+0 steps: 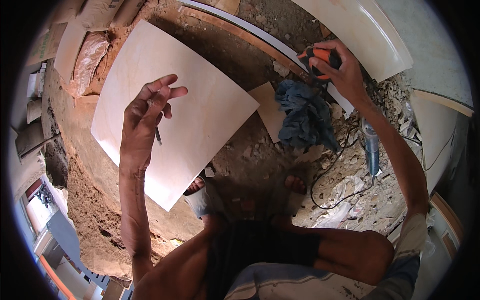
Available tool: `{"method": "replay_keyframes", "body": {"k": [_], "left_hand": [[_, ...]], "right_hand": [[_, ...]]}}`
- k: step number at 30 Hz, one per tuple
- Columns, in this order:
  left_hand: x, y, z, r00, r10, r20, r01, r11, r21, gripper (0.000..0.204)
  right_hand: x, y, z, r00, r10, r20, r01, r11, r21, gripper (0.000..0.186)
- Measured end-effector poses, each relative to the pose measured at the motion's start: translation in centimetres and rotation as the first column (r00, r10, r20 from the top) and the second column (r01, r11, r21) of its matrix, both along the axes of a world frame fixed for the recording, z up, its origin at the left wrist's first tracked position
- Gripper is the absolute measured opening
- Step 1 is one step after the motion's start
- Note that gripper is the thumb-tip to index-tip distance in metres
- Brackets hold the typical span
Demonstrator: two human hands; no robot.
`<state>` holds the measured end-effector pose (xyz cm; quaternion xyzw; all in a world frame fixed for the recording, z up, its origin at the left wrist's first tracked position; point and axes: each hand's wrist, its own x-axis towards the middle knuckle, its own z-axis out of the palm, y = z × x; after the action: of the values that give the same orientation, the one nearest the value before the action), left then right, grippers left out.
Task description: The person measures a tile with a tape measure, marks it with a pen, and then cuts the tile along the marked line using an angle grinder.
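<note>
My left hand (150, 107) is over a large cream tile (200, 117), with the index and middle fingers reaching out to the right. A slim pencil (158, 136) is tucked in that hand, its dark end poking out below the fingers; most of it is hidden. At the upper right, my right hand (342, 70) grips an orange and black tape measure (322, 60) and holds it above the ground, apart from the tile. I see no blade stretched between the two hands. Below the tape measure lies a crumpled blue cloth (305, 115).
An angle grinder (370, 145) with a black cord lies on rubble at the right. Another glossy tile (365, 30) is at the upper right. Paper sacks (92, 20) are piled at the upper left. My sandalled feet (197, 192) stand by the tile's near corner.
</note>
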<state>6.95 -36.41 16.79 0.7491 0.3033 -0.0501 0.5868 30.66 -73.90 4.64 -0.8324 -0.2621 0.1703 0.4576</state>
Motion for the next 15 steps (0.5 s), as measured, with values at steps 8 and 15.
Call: {"method": "replay_keyframes", "body": {"k": [8, 15], "left_hand": [[-5.6, 1.0, -1.6, 0.99, 0.093, -0.109, -0.104, 0.989, -0.103, 0.048], [-8.8, 3.5, -2.4, 0.966, 0.197, -0.166, -0.213, 0.974, -0.081, 0.049]], "right_hand": [[8.2, -1.4, -3.7, 0.998, -0.04, 0.051, 0.051, 0.97, -0.238, 0.051], [11.5, -5.9, -2.1, 0.514, 0.1, 0.852, 0.589, 0.681, -0.436, 0.069]]}}
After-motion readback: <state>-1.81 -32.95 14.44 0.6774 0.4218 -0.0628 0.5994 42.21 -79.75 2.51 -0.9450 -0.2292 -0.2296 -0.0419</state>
